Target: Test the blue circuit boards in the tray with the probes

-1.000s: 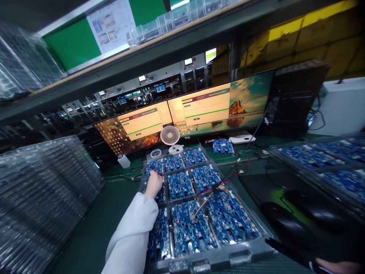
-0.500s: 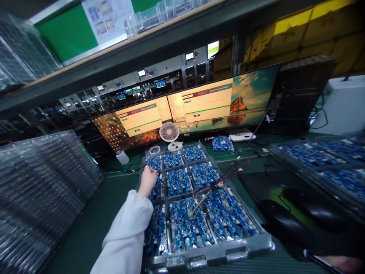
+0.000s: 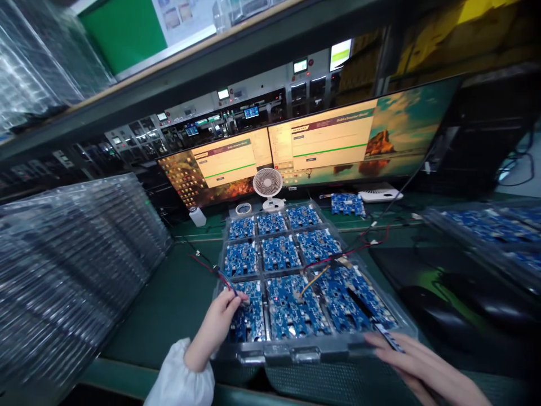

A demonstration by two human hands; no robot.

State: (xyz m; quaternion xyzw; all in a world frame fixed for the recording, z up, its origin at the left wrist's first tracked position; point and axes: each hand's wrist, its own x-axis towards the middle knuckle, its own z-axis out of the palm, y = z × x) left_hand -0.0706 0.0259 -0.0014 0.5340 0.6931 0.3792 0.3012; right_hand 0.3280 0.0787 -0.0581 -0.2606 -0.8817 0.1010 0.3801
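At the near left of the clear plastic tray (image 3: 291,352), my left hand (image 3: 222,310) pinches the end of a thin red-and-black cable (image 3: 207,264) over a blue circuit board (image 3: 253,321). Its fingertips hide the connector. My right hand (image 3: 426,361) is at the tray's near right corner, closed around a slim black pen-like tool with white markings (image 3: 367,310). The tool points up and left over the near right board (image 3: 342,282). A yellow wire (image 3: 315,282) runs to the near middle board (image 3: 289,316), where a small red light shows.
Stacked clear trays (image 3: 84,259) stand at left. Behind the boards are a small fan (image 3: 268,183), a tape roll (image 3: 243,209), a white bottle (image 3: 197,216) and two monitors (image 3: 329,141). At right lie a dark mouse (image 3: 431,313) and another board tray (image 3: 439,223).
My left hand has moved from the tray's far left boards to the near left board, bringing the cable along. My right hand has come in from the lower right with the pen-like tool.
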